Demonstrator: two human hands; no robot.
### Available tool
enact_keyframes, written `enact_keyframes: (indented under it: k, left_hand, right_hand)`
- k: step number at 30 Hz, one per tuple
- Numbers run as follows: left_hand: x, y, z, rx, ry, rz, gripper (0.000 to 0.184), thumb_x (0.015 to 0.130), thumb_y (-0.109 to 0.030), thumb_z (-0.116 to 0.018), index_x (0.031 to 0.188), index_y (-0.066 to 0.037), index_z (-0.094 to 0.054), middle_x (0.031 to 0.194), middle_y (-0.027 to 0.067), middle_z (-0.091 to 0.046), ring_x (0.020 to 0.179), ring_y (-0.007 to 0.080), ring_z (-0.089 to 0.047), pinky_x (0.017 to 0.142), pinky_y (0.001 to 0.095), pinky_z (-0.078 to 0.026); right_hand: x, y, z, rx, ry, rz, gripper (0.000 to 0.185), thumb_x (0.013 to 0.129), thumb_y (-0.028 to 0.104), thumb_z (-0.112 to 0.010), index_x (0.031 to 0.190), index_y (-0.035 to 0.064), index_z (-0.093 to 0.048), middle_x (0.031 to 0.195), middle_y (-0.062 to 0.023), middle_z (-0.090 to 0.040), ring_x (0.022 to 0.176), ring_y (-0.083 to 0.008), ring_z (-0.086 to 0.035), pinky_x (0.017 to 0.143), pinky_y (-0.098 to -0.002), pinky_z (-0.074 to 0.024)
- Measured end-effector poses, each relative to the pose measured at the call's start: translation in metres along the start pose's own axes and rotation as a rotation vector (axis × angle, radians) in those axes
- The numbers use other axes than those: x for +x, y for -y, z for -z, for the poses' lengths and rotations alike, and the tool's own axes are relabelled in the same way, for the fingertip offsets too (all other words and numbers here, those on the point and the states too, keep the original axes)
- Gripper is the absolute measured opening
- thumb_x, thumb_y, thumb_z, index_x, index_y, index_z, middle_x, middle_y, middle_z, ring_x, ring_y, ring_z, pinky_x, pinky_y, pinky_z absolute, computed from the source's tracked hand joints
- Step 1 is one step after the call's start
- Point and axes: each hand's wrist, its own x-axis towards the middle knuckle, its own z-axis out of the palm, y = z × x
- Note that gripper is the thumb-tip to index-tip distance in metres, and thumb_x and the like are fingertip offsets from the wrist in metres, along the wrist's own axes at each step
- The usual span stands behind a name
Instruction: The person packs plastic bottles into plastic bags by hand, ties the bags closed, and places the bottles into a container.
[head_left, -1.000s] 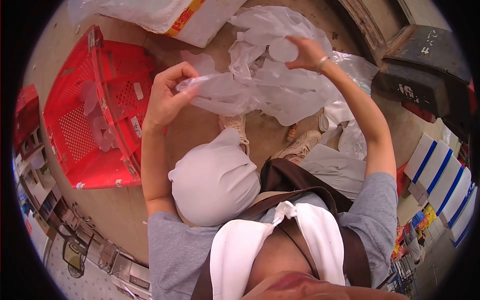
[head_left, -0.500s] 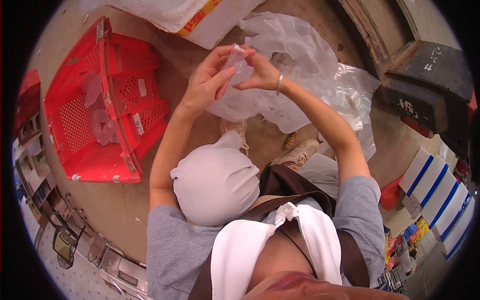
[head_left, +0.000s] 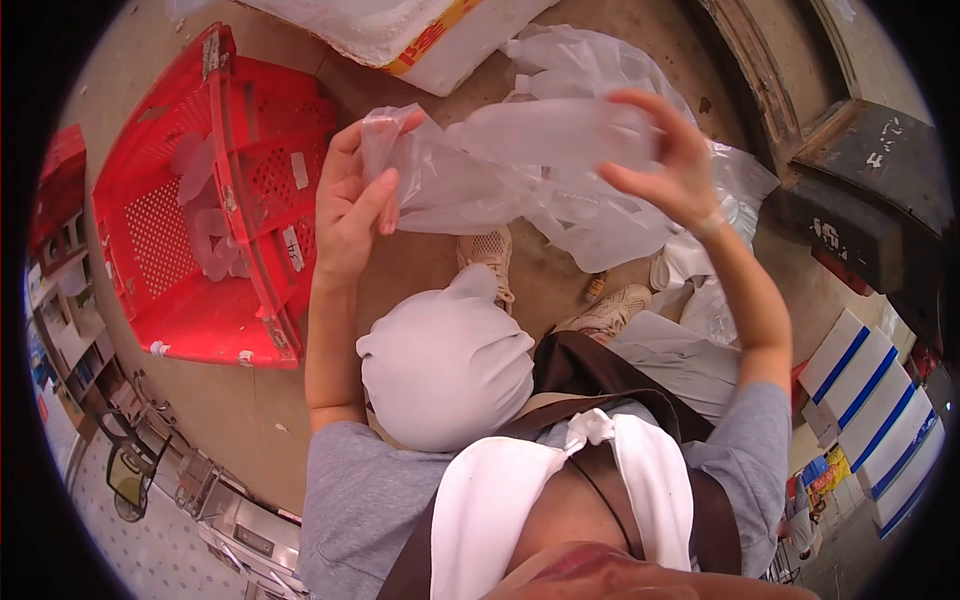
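Observation:
My left hand (head_left: pixel 365 185) grips the gathered edge of a clear plastic bag (head_left: pixel 430 180). To the right, my right hand (head_left: pixel 665 160) is curled around the end of a translucent plastic bottle (head_left: pixel 540 130), which lies sideways over the bag. Both are slightly blurred. Beyond and below it, a large clear bag (head_left: pixel 610 215) holds several similar translucent pieces and rests on the floor in front of my shoes.
A red perforated basket (head_left: pixel 180 320) with translucent pieces inside stands at left. A white foam box (head_left: pixel 450 60) is at the top. Black equipment (head_left: pixel 860 200) and blue-striped white boxes (head_left: pixel 870 400) are at right.
My hands, together half a second ago, have moved apart. The left went left with the bag's edge, the right went right. The bottle now stretches between them.

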Motion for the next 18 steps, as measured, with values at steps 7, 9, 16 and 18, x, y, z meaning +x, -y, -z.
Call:
enact_keyframes:
  k: [7, 9, 16, 18]
  left_hand:
    - [-0.004, -0.008, -0.023, 0.04, 0.018, -0.056, 0.043, 0.084, 0.003, -0.046, 0.125, -0.007, -0.035, 0.129, 0.0201, -0.044, 0.055, 0.0016, -0.041, 0.048, 0.0157, -0.037]
    - [-0.004, -0.007, -0.02, 0.028, -0.003, -0.058, 0.044, 0.083, 0.003, -0.047, 0.124, -0.007, -0.035, 0.13, 0.0194, -0.043, 0.059, 0.0019, -0.042, 0.049, 0.0155, -0.036]
    - [-0.008, 0.0, -0.036, 0.105, 0.071, -0.132, 0.046, 0.081, 0.007, -0.049, 0.122, -0.007, -0.035, 0.124, 0.015, -0.046, 0.062, 0.0044, -0.043, 0.049, 0.0158, -0.035]
    - [-0.01, -0.003, -0.022, 0.164, -0.041, -0.128, 0.045, 0.081, 0.006, -0.05, 0.121, -0.007, -0.035, 0.119, 0.0135, -0.048, 0.062, 0.0054, -0.043, 0.049, 0.0167, -0.036]
  right_hand:
    - [-0.036, 0.055, 0.026, 0.202, 0.067, -0.088, 0.056, 0.063, 0.007, -0.074, 0.114, 0.0029, -0.052, 0.102, -0.0067, -0.058, 0.09, -0.0142, -0.06, 0.078, -0.0253, -0.0499]
    - [-0.037, 0.045, 0.011, 0.24, 0.087, -0.161, 0.055, 0.064, 0.008, -0.074, 0.113, 0.003, -0.052, 0.101, -0.0064, -0.058, 0.089, -0.014, -0.06, 0.077, -0.0252, -0.05]
    - [-0.023, -0.034, -0.127, 0.247, -0.032, -0.057, 0.049, 0.075, 0.025, -0.068, 0.115, 0.0026, -0.051, 0.102, -0.0106, -0.059, 0.096, -0.017, -0.057, 0.07, -0.0286, -0.0495]
    - [-0.011, -0.071, -0.15, -0.008, -0.02, 0.302, 0.046, 0.079, 0.024, -0.067, 0.117, 0.0054, -0.051, 0.098, -0.0072, -0.062, 0.083, -0.016, -0.062, 0.064, -0.0256, -0.0496]
